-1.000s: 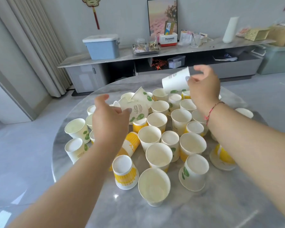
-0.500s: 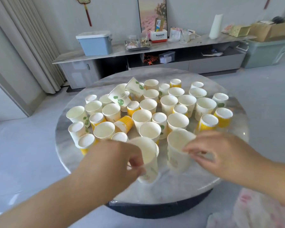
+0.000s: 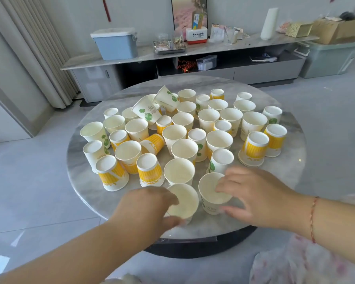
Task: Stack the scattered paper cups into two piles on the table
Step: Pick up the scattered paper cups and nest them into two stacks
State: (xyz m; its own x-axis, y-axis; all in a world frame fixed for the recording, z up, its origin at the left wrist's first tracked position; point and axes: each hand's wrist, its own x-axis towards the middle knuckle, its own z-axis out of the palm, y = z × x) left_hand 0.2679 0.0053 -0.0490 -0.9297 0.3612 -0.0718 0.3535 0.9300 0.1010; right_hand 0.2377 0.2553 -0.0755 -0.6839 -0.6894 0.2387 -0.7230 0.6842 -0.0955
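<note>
Many paper cups, white with green leaves or yellow stripes, crowd the round marble table (image 3: 291,181); some stand upright, some upside down, a few lie tilted. At the near edge my left hand (image 3: 143,210) grips a white upright cup (image 3: 184,201). Just right of it my right hand (image 3: 254,193) holds another white upright cup (image 3: 209,193), fingers over its rim and thumb on its side. Both cups rest on or just above the tabletop, side by side, apart from the main cluster (image 3: 182,132).
Behind the table runs a long low cabinet (image 3: 193,52) carrying a blue box (image 3: 115,44), a tray, a framed picture and cardboard boxes. A curtain (image 3: 39,48) hangs at the left. Grey floor surrounds the table, and a pale rug (image 3: 295,263) lies near right.
Both hands came back from the far cups to the near edge, each with a cup. Since half a second ago the two cups have sunk lower onto the table.
</note>
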